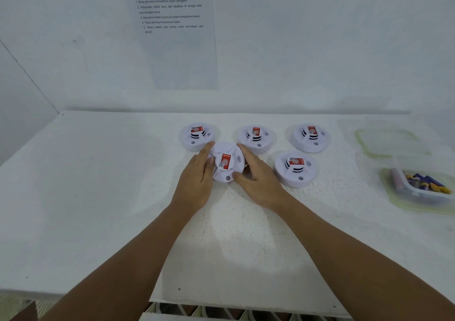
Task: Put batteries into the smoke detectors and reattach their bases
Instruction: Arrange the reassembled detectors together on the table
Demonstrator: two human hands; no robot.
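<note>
both hands on one smoke detector (226, 161) near the middle of the white table (98, 197), face up with its red label showing. left hand (197, 175) against the unit's left side, fingers fairly straight and laid along the rim, thumb tucked near the label. right hand (258, 175) cupped round the right side, fingers curved over the rim, thumb low near the front edge; looks like a two-handed hold on the body, though whether the unit is lifted or resting flat cannot be told. four more detectors close by: back left detector (198, 136) just beside the left fingertips, back middle detector (256, 135) just beside the right fingers, back right detector (310, 137) and front right detector (295, 168) further to the right, all face up and apparently whole. far right, a clear container (416, 192) with loose batteries (428, 184), its lid (389, 143) lying behind it. printed instruction sheet (172, 25) on the wall. judged from the grip: either opening this unit or closing it, most likely twisting body against base; which of the two cannot be settled here. next move probably a firm turn with opposed hands, keeping the unit from sliding into its neighbours; if opening, then flipping it over and reaching right for a battery.
</note>
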